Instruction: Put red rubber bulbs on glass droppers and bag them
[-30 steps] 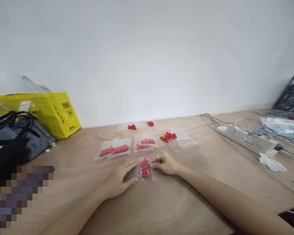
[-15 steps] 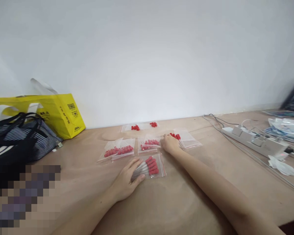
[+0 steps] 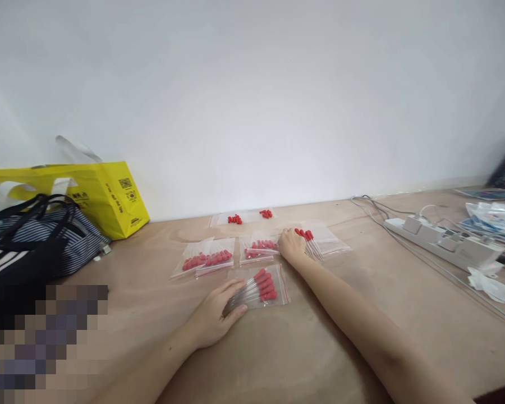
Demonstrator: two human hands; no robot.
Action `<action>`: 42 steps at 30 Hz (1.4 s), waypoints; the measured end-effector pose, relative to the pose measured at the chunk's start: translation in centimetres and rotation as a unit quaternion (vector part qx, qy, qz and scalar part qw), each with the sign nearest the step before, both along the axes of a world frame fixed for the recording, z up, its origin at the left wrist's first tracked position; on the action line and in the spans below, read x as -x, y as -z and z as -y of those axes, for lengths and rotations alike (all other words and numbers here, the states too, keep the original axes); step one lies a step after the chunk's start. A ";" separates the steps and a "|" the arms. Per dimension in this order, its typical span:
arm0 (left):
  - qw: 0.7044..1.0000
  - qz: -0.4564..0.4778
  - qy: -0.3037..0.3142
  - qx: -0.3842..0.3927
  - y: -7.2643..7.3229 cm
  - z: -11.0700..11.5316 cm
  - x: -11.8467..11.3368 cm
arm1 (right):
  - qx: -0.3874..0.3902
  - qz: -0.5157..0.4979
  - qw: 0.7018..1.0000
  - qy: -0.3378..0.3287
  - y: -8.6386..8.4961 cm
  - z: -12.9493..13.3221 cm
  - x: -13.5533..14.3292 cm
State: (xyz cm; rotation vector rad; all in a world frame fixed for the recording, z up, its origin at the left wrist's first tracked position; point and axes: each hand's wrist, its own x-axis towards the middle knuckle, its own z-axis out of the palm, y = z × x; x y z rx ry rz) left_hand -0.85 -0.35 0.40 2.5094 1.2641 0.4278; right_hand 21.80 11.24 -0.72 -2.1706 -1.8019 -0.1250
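My left hand (image 3: 214, 314) is curled round the lower part of a clear zip bag (image 3: 281, 286) with several red-tipped sticks (image 3: 266, 285), thumb and fingers on either side of it. Further up and to the right, my right hand (image 3: 292, 246) rests closed beside loose red-tipped sticks (image 3: 309, 238) that lie over another clear bag (image 3: 326, 238); its fingertips are hidden. Just left of the right hand is a bag of red-tipped sticks (image 3: 261, 247). Two more filled bags (image 3: 219, 257) lie to its left, partly overlapping.
Near the wall, a clear bag (image 3: 252, 216) lies with two groups of red tips. A yellow bag (image 3: 130, 216) and a striped bag (image 3: 84, 241) stand at the left. On the right are a power strip (image 3: 433, 247), cables, a crumpled wrapper (image 3: 492, 286) and plastic packets (image 3: 494, 216).
The whole view has shifted slightly, so everything appears a little further right. Both hands keep nearly the same places relative to the bags.
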 end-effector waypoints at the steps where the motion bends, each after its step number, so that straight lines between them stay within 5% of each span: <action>1: 1.000 -0.001 -0.001 0.000 0.0 0.0 0.0 | -0.005 0.001 1.000 -0.003 -0.1 0.2 0.0; 5: 1.000 -0.004 0.014 -0.002 -0.1 -0.1 0.1 | -0.034 0.004 0.999 -0.030 -0.7 1.6 -0.2; 8: 0.999 -0.024 0.047 -0.001 -0.2 -0.2 0.2 | -0.072 -0.041 0.984 -0.156 -0.9 3.4 -1.3; 13: 0.995 -0.044 0.058 -0.063 0.3 -1.4 0.0 | -0.047 -0.212 0.880 -0.422 -0.2 7.3 -3.7; 17: 0.982 0.028 -0.038 -0.183 0.9 -1.9 -0.3 | -0.009 -0.300 0.821 -0.486 0.6 9.9 -4.4; 20: 0.980 0.067 0.044 -0.180 0.9 -0.8 -0.6 | 0.017 -0.331 0.791 -0.514 0.9 11.0 -4.2; 24: 0.976 0.030 0.159 -0.144 0.5 0.9 -1.0 | -0.001 -0.284 0.791 -0.542 1.1 11.4 -3.7; 34: 0.971 0.055 0.109 -0.205 1.0 -1.4 -0.3 | -0.160 -0.133 0.795 -0.570 2.3 10.5 -2.8; 42: 0.916 0.097 0.227 -0.315 0.2 0.7 -1.5 | -0.199 -0.084 0.818 -0.532 2.4 10.6 -2.7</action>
